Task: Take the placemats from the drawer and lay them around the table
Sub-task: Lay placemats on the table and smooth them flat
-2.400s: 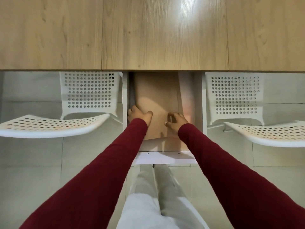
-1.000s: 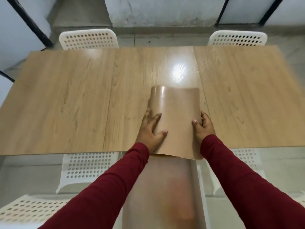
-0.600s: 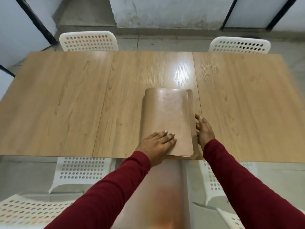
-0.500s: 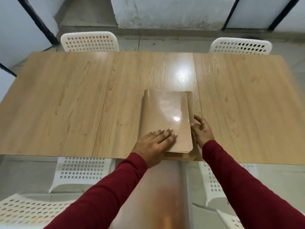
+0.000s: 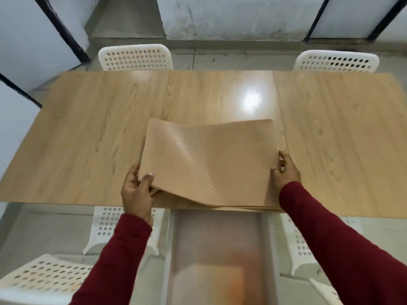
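While the left hand (image 5: 136,192) pinches the top placemat (image 5: 209,159) to peel it off, the right hand's (image 5: 286,170) curled fingers (image 5: 278,170) steady the stack's edge on the bench (image 5: 88,133).

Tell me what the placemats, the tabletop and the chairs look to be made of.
Placemats: thin flexible sheet, probably vinyl or faux leather; the top one bows and shows an embossed sheen.
Tabletop: wood-grain laminate or veneer, semi-gloss; a light glare and panel seams show.
Chairs: white moulded plastic, likely, with punched round holes.
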